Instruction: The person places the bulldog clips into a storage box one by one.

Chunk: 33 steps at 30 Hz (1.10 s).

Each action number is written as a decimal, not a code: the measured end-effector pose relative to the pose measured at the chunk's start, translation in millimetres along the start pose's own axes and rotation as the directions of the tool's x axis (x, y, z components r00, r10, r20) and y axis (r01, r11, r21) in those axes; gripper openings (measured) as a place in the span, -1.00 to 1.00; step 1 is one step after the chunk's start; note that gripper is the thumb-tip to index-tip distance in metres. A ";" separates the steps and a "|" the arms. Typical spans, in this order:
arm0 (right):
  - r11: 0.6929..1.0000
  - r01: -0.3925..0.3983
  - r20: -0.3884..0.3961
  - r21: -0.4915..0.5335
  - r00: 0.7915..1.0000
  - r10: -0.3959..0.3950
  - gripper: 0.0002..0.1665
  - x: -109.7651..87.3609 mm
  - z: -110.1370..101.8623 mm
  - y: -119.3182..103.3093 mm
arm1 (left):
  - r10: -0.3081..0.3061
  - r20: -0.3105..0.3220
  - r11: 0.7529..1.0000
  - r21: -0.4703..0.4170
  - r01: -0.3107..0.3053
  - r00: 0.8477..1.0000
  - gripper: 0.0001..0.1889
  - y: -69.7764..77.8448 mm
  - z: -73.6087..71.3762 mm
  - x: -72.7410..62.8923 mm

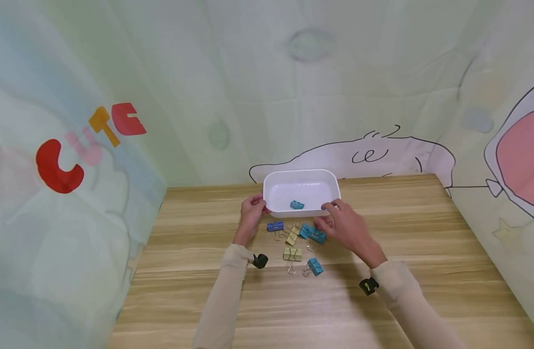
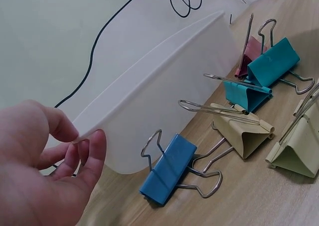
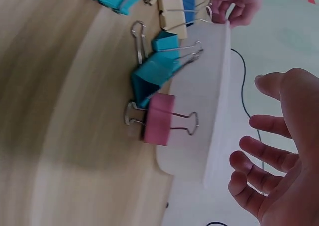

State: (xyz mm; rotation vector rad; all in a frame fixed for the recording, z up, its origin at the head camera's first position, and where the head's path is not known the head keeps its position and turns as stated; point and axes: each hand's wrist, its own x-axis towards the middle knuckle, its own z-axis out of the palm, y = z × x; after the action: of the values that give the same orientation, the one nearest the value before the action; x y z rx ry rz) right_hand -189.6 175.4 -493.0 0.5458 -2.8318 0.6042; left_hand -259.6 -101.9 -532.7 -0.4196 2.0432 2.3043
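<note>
At the left end of a white plastic tray (image 1: 301, 213), my left hand (image 1: 250, 215) pinches the rim between thumb and fingers. A teal binder clip (image 1: 297, 205) lies inside the tray. My right hand (image 1: 348, 227) is near the tray's right front corner; in the right wrist view its fingers are spread, relaxed and hold nothing. Close by that hand stands a pink binder clip (image 3: 159, 119), against teal clips (image 3: 154, 71). Along the tray's near side lie a blue binder clip (image 2: 168, 169) and a cream binder clip (image 2: 241, 131).
Nearer on the wooden table (image 1: 197, 291) lie another cream clip (image 1: 292, 254) and a teal clip (image 1: 315, 267). Behind the tray hangs a printed cloth backdrop (image 1: 232, 121), with more cloth on both sides of the table.
</note>
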 end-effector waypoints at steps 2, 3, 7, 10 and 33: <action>1.000 0.013 -0.020 0.002 1.000 -0.013 -0.49 -3.0 6.8 2.9 | 0.002 0.001 1.000 -0.007 -0.002 1.000 -0.58 0.3 -0.7 0.1; 1.000 0.020 -0.028 0.009 0.999 -0.019 -0.51 -3.9 10.0 4.5 | 0.003 0.002 1.000 -0.009 -0.003 1.000 -0.58 0.4 -0.8 0.2; 0.999 0.019 -0.044 0.032 0.999 -0.018 -0.53 -6.9 20.9 11.1 | 0.012 0.005 1.000 -0.013 -0.012 1.000 -0.59 0.7 -0.9 0.7; 0.999 -0.005 -0.032 0.047 0.999 0.006 -0.52 -9.1 25.7 14.1 | 0.018 0.006 1.000 -0.013 -0.018 1.000 -0.60 0.3 -0.6 1.1; 0.985 -0.159 0.073 0.066 0.985 0.154 -0.63 -7.5 54.0 22.1 | -0.001 0.022 1.000 -0.006 0.002 1.000 -0.60 -2.7 -2.5 -0.1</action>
State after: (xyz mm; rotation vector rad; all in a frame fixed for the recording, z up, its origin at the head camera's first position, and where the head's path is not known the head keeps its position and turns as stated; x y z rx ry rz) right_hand -197.4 173.5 -551.3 0.3632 -2.9470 0.7304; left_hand -258.5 -104.0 -535.6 -0.3938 2.0253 2.3046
